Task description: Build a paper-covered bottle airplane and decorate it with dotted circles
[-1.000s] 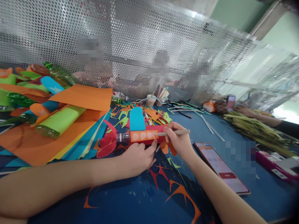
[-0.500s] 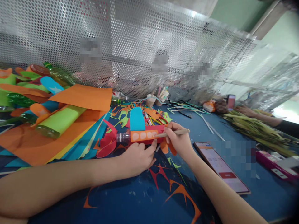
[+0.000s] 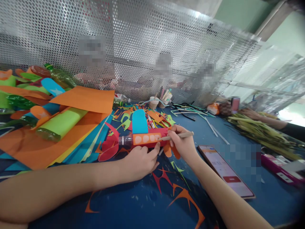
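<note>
A plastic bottle wrapped in red and orange paper lies on its side on the blue table. It carries a blue paper fin, pale round dots and red paper blades at its neck. My left hand is closed against the bottle's near side and steadies it. My right hand pinches a thin wooden stick, whose tip touches the orange strip near the last dot.
Orange, green and blue paper sheets and wrapped bottles pile up at the left. Paper scraps litter the middle. A phone lies right of my right arm. Green stalks and another person's hand are at the far right. A perforated metal screen stands behind.
</note>
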`<state>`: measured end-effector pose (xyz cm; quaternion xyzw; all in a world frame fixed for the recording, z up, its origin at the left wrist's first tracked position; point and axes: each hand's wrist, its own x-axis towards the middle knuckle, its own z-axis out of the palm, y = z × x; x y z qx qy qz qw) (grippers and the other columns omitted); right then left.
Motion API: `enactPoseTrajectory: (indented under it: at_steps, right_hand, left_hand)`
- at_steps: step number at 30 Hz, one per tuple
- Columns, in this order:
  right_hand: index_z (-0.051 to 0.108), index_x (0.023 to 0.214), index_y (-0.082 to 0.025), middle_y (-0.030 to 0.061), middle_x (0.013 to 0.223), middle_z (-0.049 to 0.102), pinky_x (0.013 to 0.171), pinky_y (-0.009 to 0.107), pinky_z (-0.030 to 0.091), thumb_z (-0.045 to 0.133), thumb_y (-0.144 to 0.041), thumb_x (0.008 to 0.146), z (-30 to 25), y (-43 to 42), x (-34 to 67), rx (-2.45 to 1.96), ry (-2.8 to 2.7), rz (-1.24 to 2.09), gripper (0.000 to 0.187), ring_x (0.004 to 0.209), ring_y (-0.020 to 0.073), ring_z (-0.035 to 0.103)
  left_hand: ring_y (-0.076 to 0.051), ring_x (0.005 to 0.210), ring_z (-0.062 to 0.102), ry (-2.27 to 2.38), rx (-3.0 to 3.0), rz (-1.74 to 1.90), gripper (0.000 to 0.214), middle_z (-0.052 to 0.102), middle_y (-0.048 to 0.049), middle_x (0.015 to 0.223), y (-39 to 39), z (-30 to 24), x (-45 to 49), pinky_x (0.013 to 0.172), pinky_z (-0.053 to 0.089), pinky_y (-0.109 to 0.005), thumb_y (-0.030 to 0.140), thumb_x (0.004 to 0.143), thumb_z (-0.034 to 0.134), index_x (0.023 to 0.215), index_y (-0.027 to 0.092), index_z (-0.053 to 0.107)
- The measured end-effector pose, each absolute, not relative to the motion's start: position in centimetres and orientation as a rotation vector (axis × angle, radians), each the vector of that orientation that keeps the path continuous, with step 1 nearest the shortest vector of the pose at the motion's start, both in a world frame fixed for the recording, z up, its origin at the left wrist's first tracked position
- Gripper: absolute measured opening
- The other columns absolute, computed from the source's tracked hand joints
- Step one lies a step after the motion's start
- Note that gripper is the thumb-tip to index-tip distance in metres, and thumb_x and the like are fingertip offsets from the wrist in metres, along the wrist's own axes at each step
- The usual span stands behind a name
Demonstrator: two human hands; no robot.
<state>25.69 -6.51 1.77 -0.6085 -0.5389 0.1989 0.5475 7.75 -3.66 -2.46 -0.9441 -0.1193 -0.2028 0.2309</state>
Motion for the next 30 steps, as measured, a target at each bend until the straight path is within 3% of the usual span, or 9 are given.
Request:
enactPoseTrajectory:
  at_steps: [30]
  right_hand:
    - [0.043,0.052,-0.021,-0.0082,0.034,0.046,0.043,0.021,0.033,0.052,-0.020,0.072,1.84,-6.60,25.53,-1.457,-1.316,0.445,0.022,0.034,0.0085,0.039]
  left_hand:
    - [-0.017,0.059,0.058,-0.330,-2.599,-0.591,0.041,0.056,-0.0112,0.128,-3.50,-2.60,7.82,0.043,0.043,-0.033,0.035,0.094,0.037,0.120,0.011,0.058]
